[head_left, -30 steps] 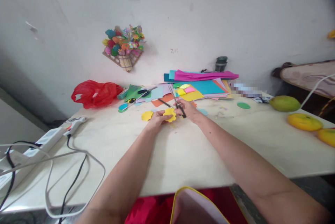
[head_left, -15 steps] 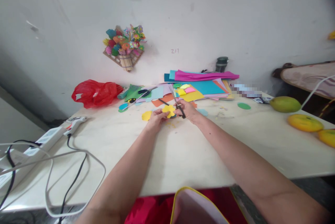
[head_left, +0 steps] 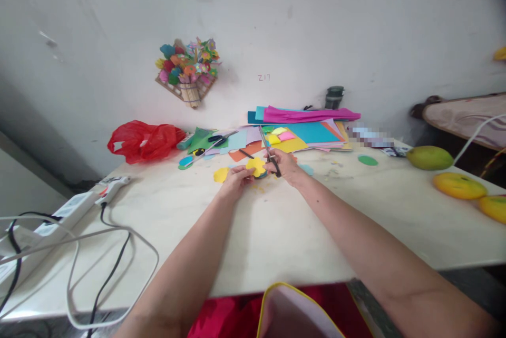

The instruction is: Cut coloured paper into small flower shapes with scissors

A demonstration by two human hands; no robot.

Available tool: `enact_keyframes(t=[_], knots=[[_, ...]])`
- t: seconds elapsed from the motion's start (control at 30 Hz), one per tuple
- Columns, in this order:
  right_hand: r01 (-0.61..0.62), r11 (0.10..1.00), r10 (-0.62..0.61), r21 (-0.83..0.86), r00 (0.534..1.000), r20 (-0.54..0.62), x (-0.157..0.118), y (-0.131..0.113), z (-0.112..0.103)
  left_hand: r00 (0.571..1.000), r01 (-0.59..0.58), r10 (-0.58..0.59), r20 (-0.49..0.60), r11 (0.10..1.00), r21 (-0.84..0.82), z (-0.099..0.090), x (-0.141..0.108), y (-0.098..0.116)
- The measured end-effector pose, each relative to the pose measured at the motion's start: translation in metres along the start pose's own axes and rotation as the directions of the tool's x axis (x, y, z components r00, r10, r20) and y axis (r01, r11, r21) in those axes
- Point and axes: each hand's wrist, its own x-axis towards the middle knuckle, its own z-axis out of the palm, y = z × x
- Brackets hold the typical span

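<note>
Between both hands is a yellow flower-shaped paper cutout (head_left: 256, 166). My left hand (head_left: 237, 179) pinches its left edge between thumb and fingers. My right hand (head_left: 283, 165) is closed round a pair of scissors (head_left: 272, 161), whose blades point up and away from me; its fingertips are at the cutout's right edge. Another yellow paper piece (head_left: 220, 174) lies on the table just left of my left hand. Small yellow scraps (head_left: 259, 189) are scattered below the cutout. A dark pen-like stick (head_left: 247, 154) lies behind it.
Coloured paper sheets (head_left: 312, 132) are piled at the back, with a second pair of scissors (head_left: 221, 139) to their left. A red plastic bag (head_left: 146, 140) is at the back left. A power strip (head_left: 67, 216) with cables lies left, several mangoes (head_left: 460, 185) right.
The hands, cutout and scissors stay almost in place. The scissors have turned slightly, and the yellow cutout has shifted a little to the right.
</note>
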Motion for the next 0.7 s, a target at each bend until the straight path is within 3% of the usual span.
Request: enact_keyframes(t=[0.37, 0.57, 0.7], knots=[[0.001, 1.0, 0.0, -0.021, 1.0, 0.031, -0.0037, -0.0026, 0.002, 0.998, -0.025, 0.023, -0.06, 0.999, -0.044, 0.0009, 0.0009, -0.0005], [-0.035, 0.999, 0.035, -0.014, 0.999, -0.023, 0.0002, 0.0023, -0.0028, 0.993, -0.097, 0.103, -0.063, 0.991, 0.092, 0.0027, -0.0004, 0.0007], [-0.046, 0.999, 0.045, -0.009, 0.998, -0.036, 0.0003, 0.0024, -0.0054, 0.991, -0.08, 0.097, -0.091, 0.981, 0.174, 0.0068, -0.0041, 0.004]])
